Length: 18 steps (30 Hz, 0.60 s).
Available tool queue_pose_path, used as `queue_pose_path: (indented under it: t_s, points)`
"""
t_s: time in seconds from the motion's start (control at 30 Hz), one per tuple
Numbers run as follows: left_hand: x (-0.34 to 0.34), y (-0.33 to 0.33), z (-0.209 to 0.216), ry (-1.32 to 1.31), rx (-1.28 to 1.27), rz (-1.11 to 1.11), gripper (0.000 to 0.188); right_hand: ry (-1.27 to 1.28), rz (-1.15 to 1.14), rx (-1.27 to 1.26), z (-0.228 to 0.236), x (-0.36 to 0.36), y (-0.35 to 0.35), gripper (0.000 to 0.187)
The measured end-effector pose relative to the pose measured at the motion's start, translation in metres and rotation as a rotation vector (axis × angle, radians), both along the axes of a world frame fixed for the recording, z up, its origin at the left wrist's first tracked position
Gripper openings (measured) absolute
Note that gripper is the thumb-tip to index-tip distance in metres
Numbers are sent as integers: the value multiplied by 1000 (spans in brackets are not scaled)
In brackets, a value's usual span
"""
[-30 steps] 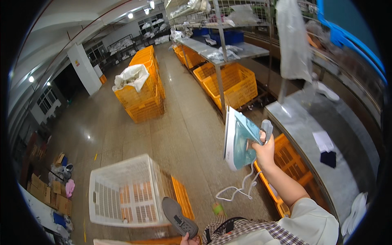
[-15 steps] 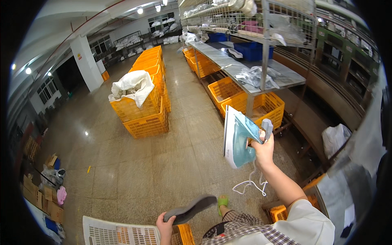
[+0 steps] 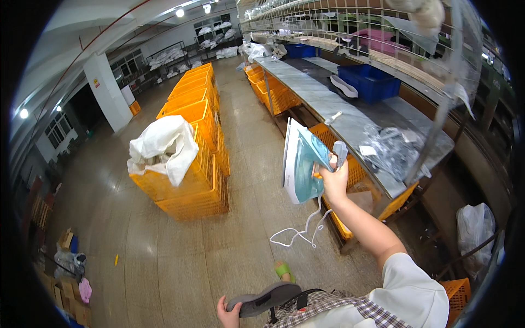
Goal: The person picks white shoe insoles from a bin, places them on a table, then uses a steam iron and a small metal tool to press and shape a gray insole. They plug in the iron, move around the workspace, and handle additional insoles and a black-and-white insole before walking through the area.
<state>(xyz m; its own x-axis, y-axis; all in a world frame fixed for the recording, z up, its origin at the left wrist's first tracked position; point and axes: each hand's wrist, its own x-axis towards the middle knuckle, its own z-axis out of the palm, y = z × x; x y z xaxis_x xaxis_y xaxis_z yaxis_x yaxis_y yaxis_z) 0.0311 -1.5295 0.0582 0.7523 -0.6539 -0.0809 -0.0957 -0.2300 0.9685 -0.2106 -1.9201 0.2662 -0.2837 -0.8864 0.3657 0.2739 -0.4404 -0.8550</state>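
A teal and white clothes iron (image 3: 307, 164) is held up by its handle in my right hand (image 3: 334, 177), its soleplate turned to the left. The grey plug (image 3: 339, 153) sits at the same hand, against the iron's handle. From the iron a white cord (image 3: 298, 234) hangs in loose loops above the floor. Low in front of my body, my left hand (image 3: 228, 314) grips one end of a dark grey shoe sole (image 3: 268, 299). The sole lies roughly level, its other end reaching toward my checked apron (image 3: 333, 309).
Stacked orange crates (image 3: 188, 197) stand left of the aisle, a white sack (image 3: 164, 147) on the nearest. Along the right runs a long workbench (image 3: 350, 128) with a blue bin (image 3: 369, 83), a pale sole (image 3: 343, 86) and clear plastic bags (image 3: 391, 150). Wire shelving (image 3: 350, 30) rises above it.
I have moved forward along the aisle, so the bench and crates appear nearer. The iron and the sole stay in my hands. The white crate at lower left has left the view.
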Motion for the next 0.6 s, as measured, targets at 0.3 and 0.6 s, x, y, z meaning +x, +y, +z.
queue_pose_path:
  t_s: [0.3,0.6]
  points:
    - [137,-321,19,-20,-47,-12,52,76,-205,18,35,91,-307,41]
    - [211,-592,27,-107,39,-113,39,60,-585,-8,-9,69,-583,41]
